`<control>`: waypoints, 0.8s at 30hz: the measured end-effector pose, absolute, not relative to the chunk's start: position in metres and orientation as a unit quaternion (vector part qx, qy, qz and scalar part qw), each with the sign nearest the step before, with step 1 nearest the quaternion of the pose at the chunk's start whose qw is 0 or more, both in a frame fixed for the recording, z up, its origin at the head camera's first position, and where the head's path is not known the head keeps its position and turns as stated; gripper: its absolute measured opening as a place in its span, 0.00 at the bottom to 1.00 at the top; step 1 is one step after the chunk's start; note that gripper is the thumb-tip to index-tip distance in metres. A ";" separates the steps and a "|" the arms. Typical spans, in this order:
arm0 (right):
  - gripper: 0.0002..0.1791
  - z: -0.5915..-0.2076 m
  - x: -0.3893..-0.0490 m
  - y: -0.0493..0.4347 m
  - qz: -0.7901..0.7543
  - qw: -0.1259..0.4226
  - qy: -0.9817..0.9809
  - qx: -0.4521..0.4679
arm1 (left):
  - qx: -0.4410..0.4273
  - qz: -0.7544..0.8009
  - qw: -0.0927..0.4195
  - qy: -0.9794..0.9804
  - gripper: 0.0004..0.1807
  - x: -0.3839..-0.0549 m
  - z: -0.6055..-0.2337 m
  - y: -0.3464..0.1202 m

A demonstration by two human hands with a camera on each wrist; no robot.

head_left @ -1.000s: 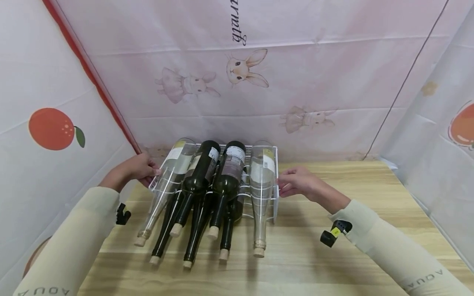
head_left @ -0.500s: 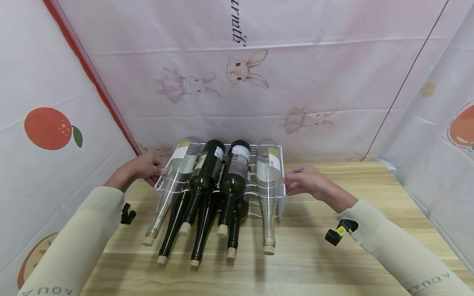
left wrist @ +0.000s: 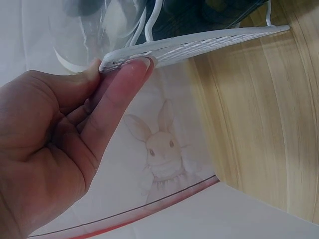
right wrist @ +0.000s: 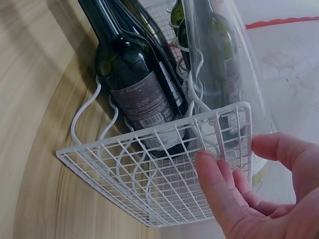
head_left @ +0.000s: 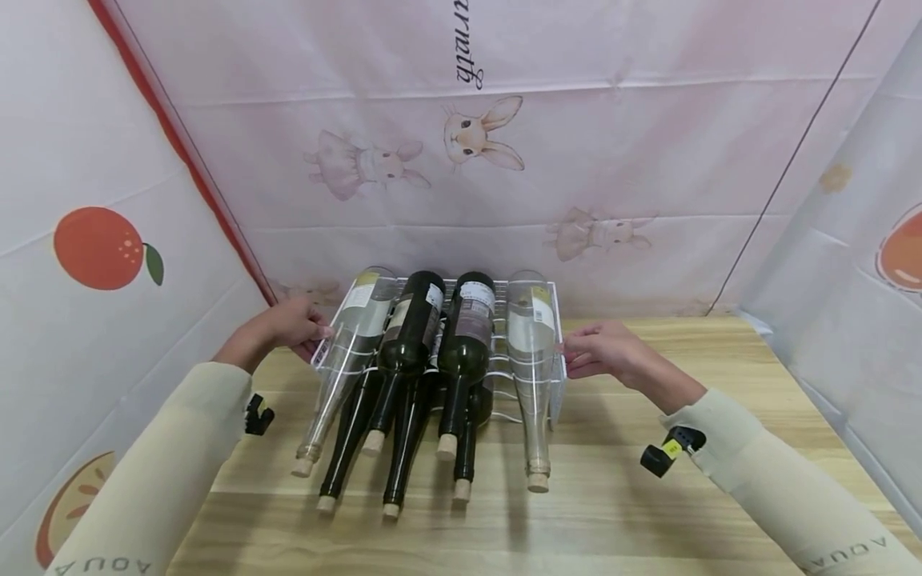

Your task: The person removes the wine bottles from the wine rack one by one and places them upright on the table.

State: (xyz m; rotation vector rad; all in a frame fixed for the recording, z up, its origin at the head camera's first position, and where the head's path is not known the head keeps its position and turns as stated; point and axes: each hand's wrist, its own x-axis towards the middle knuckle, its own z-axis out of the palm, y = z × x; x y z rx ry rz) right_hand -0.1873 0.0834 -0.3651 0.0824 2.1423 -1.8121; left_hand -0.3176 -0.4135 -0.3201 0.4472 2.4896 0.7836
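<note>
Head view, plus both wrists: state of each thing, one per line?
White wire rack: loaded on two tiers, held at both ends
Clear bottles: two, corked, lying at upper tier's outer places
Upper dark bottles: two, corked, lying between the clear ones
Lower dark bottles: three visible, corked, lying
Left hand: pinching rack's left edge
Right hand: holding rack's right edge

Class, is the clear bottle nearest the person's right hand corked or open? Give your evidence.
Corked: in the head view, a pale cork plugs the narrow, near end of the clear bottle.
</note>
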 end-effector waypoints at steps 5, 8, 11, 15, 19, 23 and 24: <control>0.21 -0.365 -0.187 0.082 -0.633 0.160 0.757 0.034 | 0.169 0.294 0.245 0.908 0.14 -0.318 -0.320 -0.414; 0.20 -0.365 -0.186 0.081 -0.631 0.158 0.759 0.036 | 0.172 0.285 0.241 0.912 0.14 -0.317 -0.320 -0.414; 0.21 -0.365 -0.186 0.080 -0.632 0.160 0.758 0.033 | 0.175 0.277 0.234 0.915 0.14 -0.316 -0.319 -0.414; 0.20 -0.364 -0.184 0.081 -0.630 0.159 0.760 0.030 | 0.176 0.287 0.236 0.911 0.14 -0.316 -0.319 -0.412; 0.20 -0.363 -0.183 0.081 -0.628 0.158 0.761 0.031 | 0.178 0.289 0.236 0.911 0.15 -0.315 -0.320 -0.413; 0.24 -0.362 -0.183 0.080 -0.624 0.163 0.764 0.031 | 0.179 0.277 0.231 0.915 0.14 -0.316 -0.320 -0.415; 0.24 -0.362 -0.183 0.080 -0.624 0.163 0.764 0.030 | 0.179 0.276 0.231 0.916 0.14 -0.316 -0.320 -0.415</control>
